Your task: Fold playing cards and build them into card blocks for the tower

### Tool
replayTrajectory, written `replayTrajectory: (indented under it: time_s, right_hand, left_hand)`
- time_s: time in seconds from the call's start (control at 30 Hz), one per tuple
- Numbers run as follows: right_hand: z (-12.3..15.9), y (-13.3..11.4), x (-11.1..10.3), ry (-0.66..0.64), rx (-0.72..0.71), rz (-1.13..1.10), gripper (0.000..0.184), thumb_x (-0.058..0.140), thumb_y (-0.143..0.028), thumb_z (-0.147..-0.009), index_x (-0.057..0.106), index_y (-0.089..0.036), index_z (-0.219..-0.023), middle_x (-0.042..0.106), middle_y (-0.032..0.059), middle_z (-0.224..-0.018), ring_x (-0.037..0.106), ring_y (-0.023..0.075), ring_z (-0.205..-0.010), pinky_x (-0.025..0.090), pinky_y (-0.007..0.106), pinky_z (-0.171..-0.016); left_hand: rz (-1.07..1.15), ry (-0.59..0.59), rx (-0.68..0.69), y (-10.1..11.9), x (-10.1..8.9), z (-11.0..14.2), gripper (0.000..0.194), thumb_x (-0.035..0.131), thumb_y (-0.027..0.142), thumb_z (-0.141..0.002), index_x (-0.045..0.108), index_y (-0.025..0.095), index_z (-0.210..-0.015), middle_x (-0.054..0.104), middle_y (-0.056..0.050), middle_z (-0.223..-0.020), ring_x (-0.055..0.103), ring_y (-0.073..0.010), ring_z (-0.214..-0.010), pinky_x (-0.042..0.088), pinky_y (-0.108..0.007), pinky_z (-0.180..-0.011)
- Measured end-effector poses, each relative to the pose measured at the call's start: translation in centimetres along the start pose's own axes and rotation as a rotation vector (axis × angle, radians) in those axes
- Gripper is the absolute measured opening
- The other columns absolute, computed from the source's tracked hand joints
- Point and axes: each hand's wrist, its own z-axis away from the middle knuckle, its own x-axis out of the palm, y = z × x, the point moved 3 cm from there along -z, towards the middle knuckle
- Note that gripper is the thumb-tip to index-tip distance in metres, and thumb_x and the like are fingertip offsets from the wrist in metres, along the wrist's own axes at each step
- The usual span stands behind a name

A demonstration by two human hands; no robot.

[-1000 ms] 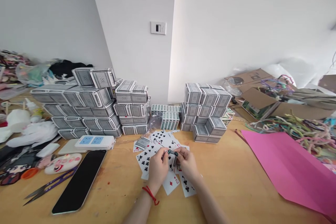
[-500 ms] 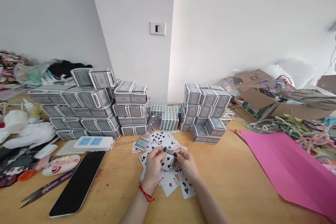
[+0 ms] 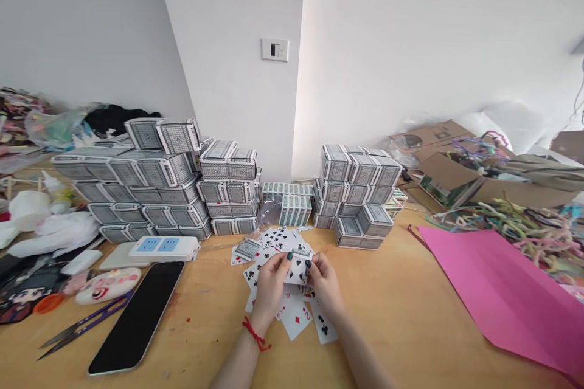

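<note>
Between my two hands is a playing card [image 3: 298,271] with black spades, its far edge folded over so a strip of grey patterned back shows. My left hand [image 3: 274,279] pinches its left side with thumb and fingers. On the right side, my right hand [image 3: 323,279] grips it the same way. Loose playing cards [image 3: 296,319] lie face up in a spread pile beneath and around the hands. A small folded card piece [image 3: 247,249] with a grey back rests on the pile's left part.
Stacks of card-covered blocks rise at the left [image 3: 157,170] and right [image 3: 360,179], with green blocks [image 3: 295,209] between. A phone [image 3: 137,316], scissors [image 3: 77,328] and a power strip [image 3: 164,249] lie left. Pink paper [image 3: 497,292] and a cardboard box [image 3: 493,188] are at right.
The held card has tilted, so its face and the folded strip of its back show more. My fingers have shifted slightly; the surrounding cards stay put.
</note>
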Motion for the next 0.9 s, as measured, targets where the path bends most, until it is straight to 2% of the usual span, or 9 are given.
replayTrajectory:
  time_s: [0.07, 0.13, 0.27, 0.33, 0.47, 0.6, 0.73, 0.9]
  right_hand:
    - [0.1, -0.5, -0.1, 0.012, -0.004, -0.005, 0.033, 0.058, -0.051, -0.071, 0.042, -0.022, -0.068, 0.04, -0.0062, -0.058, 0.038, 0.0094, -0.049, 0.035, 0.022, -0.047]
    - [0.3, -1.1, 0.1, -0.021, 0.007, -0.025, 0.033, 0.056, -0.052, -0.073, 0.042, -0.022, -0.071, 0.042, -0.0062, -0.06, 0.04, 0.0094, -0.049, 0.037, 0.022, -0.046]
    - [0.6, -1.1, 1.1, -0.201, 0.083, -0.02, 0.037, 0.054, -0.057, -0.073, 0.041, -0.024, -0.083, 0.048, -0.0076, -0.058, 0.045, 0.0093, -0.04, 0.037, 0.022, -0.04]
    - [0.6, -0.5, 1.3, -0.238, 0.101, 0.014, 0.041, 0.054, -0.06, -0.072, 0.039, -0.024, -0.085, 0.05, -0.0084, -0.054, 0.045, 0.0094, -0.035, 0.036, 0.022, -0.036]
    - [0.4, 0.1, 1.1, -0.157, 0.115, 0.033, 0.047, 0.054, -0.065, -0.068, 0.034, -0.025, -0.08, 0.052, -0.0092, -0.047, 0.042, 0.0092, -0.027, 0.031, 0.021, -0.031]
    - [0.5, -0.9, 1.1, -0.124, 0.091, -0.014, 0.045, 0.056, -0.062, -0.069, 0.031, -0.025, -0.077, 0.054, -0.0084, -0.046, 0.047, 0.0105, -0.029, 0.031, 0.021, -0.032]
    - [0.6, -1.4, 1.3, -0.126, 0.058, -0.014, 0.044, 0.056, -0.06, -0.071, 0.033, -0.024, -0.075, 0.055, -0.0075, -0.045, 0.055, 0.0133, -0.036, 0.039, 0.022, -0.037]
    - [0.4, -0.6, 1.0, -0.117, 0.07, 0.011, 0.043, 0.06, -0.059, -0.068, 0.037, -0.023, -0.073, 0.056, -0.0059, -0.045, 0.055, 0.014, -0.037, 0.043, 0.024, -0.039]
  left_hand:
    - [-0.087, -0.048, 0.072, 0.4, 0.2, 0.3, 0.024, 0.053, 0.038, -0.073, 0.063, 0.017, -0.078, 0.059, 0.0, -0.067, 0.052, -0.0154, -0.064, 0.04, -0.024, -0.058]
    - [-0.158, -0.04, 0.122, 0.6, 0.2, 0.4, 0.022, 0.051, 0.036, -0.075, 0.061, 0.017, -0.077, 0.057, 0.0, -0.066, 0.05, -0.0152, -0.062, 0.039, -0.025, -0.057]
    - [-0.239, 0.043, 0.166, 0.5, -0.3, 0.3, 0.018, 0.046, 0.032, -0.078, 0.051, 0.019, -0.067, 0.046, 0.003, -0.058, 0.042, -0.0126, -0.052, 0.036, -0.023, -0.052]
    - [-0.253, 0.057, 0.164, 0.4, -0.4, 0.3, 0.018, 0.044, 0.031, -0.079, 0.047, 0.02, -0.065, 0.041, 0.004, -0.057, 0.039, -0.012, -0.05, 0.034, -0.023, -0.05]
    - [-0.269, 0.056, 0.139, 0.1, -0.3, 0.2, 0.018, 0.045, 0.033, -0.079, 0.049, 0.02, -0.068, 0.04, 0.005, -0.056, 0.039, -0.0119, -0.05, 0.034, -0.022, -0.049]
    - [-0.189, 0.056, 0.072, -0.3, -0.1, 0.2, 0.022, 0.051, 0.039, -0.077, 0.055, 0.019, -0.084, 0.044, 0.005, -0.058, 0.046, -0.0135, -0.053, 0.04, -0.023, -0.051]
    - [-0.159, 0.033, 0.023, -0.3, 0.0, 0.2, 0.023, 0.057, 0.041, -0.071, 0.049, 0.019, -0.07, 0.048, 0.005, -0.055, 0.052, -0.0136, -0.05, 0.041, -0.023, -0.049]
    - [-0.158, 0.009, 0.005, 0.1, 0.0, 0.1, 0.026, 0.055, 0.04, -0.069, 0.045, 0.019, -0.058, 0.046, 0.006, -0.05, 0.047, -0.0117, -0.046, 0.036, -0.021, -0.045]
